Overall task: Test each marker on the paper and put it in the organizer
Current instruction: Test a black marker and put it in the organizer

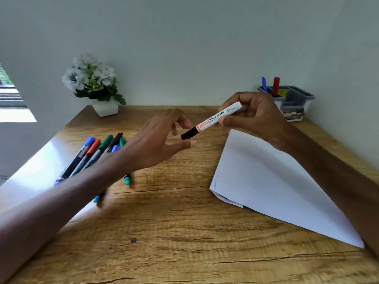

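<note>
My right hand [256, 117] grips a white whiteboard marker [213, 119] by its barrel, black cap pointing left, held above the wooden table. My left hand [160, 140] hovers just left of the black cap, fingers spread and relaxed, thumb under the cap's tip, holding nothing. White paper [266, 181] lies on the table's right side, partly under my right forearm. Several capped markers [96, 152] in blue, red, green and black lie in a pile at the left, partly hidden by my left forearm. The grey organizer [293, 99] stands at the back right with a blue and a red marker upright in it.
A white pot of white flowers [94, 83] stands at the table's back left by the wall. The wooden table [164, 232] stretches bare toward me. A bright window strip shows at the far left.
</note>
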Demonstrator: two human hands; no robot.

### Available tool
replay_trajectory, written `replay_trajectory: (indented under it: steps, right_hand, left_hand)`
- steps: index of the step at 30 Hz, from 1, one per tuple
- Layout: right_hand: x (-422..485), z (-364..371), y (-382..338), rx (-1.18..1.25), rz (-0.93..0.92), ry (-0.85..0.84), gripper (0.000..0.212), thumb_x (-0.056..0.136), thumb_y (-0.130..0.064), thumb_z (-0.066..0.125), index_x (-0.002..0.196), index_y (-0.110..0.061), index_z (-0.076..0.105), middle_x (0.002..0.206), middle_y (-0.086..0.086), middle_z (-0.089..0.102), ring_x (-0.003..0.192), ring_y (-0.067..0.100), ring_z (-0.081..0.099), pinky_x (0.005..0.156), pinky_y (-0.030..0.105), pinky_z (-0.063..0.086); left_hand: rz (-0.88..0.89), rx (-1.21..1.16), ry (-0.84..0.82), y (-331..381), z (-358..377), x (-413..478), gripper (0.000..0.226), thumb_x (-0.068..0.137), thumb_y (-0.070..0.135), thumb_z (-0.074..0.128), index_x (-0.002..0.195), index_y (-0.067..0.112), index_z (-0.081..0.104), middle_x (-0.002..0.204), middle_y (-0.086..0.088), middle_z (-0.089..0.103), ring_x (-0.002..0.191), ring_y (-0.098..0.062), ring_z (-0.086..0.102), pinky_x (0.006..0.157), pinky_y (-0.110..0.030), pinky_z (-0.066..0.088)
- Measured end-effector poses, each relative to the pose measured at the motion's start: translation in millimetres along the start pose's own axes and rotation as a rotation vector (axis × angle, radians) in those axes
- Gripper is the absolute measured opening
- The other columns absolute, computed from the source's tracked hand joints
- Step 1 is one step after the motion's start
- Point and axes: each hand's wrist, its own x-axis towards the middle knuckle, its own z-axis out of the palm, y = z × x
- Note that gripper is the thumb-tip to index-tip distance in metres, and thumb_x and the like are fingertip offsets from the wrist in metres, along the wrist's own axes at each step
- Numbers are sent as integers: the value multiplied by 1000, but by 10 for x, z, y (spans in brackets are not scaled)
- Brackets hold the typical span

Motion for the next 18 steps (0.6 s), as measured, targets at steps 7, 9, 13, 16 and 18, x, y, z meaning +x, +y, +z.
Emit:
replay_trajectory:
  steps: [7,9,13,16,18]
  right_hand:
    - [-42,-239,-25,8,105,-11,20,84,-6,79,102,-4,70,104,13,79,97,30,78,82,35,64]
    - [-57,-331,-56,-199,70,-38,21,84,-13,82,103,-11,74,102,3,80,97,22,77,86,33,63]
    - [-102,-347,-121,-362,-3,-147,15,96,-20,71,105,-11,78,90,1,80,78,17,76,73,27,62]
    - [-137,-362,-81,-416,97,-206,18,103,-15,60,100,-10,76,82,3,78,63,21,71,54,29,58]
    - [-146,-409,-46,-460,232,-164,16,103,-16,59,101,-16,76,82,2,78,66,21,71,51,27,52]
  left_hand:
    - [16,-27,11,257,-66,181,24,100,40,56,109,23,70,90,14,74,76,-7,69,70,-40,58]
    - [-3,-23,-4,363,-50,244,17,101,40,57,97,30,69,85,13,73,73,-6,66,70,-41,56]
    - [1,40,-9,574,167,310,11,100,33,61,96,26,68,81,12,71,70,-6,64,66,-34,52]
    - [-122,121,6,656,352,206,50,94,34,69,136,18,46,113,8,69,98,-12,68,78,-31,52]
    - [-158,141,-28,668,420,90,68,91,44,69,145,19,35,128,5,64,115,-17,61,87,-32,47]
